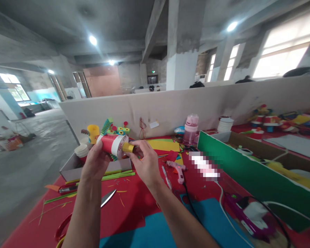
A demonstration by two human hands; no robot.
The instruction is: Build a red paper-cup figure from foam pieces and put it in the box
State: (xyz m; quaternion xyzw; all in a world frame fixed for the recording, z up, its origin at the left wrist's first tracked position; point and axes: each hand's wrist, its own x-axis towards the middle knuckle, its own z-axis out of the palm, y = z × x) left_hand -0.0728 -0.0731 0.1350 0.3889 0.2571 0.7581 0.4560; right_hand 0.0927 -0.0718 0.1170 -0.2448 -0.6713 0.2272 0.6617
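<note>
A paper cup wrapped in red paper point(110, 143), with white ends, lies tilted sideways in the air above the table. My left hand point(95, 163) is closed around its left side. At the cup's right end sticks out a short yellow paper tube point(128, 147), pinched between the thumb and fingers of my right hand point(147, 162). Whether the tube is fixed to the cup I cannot tell. Green folded paper strips point(107, 125) and small round paper pieces show behind the cup. A pink glue gun point(179, 169) rests on the table to the right of my right hand.
On the red tabletop point(124, 215) lie scissors with a bare blade point(108, 198), a cutter point(67, 188), a white pen point(166, 177) and blue sheets point(157, 229). A pink bottle point(191, 129), green-sided box point(229, 175) and purple power strip point(250, 217) stand right. A low partition point(113, 112) runs behind.
</note>
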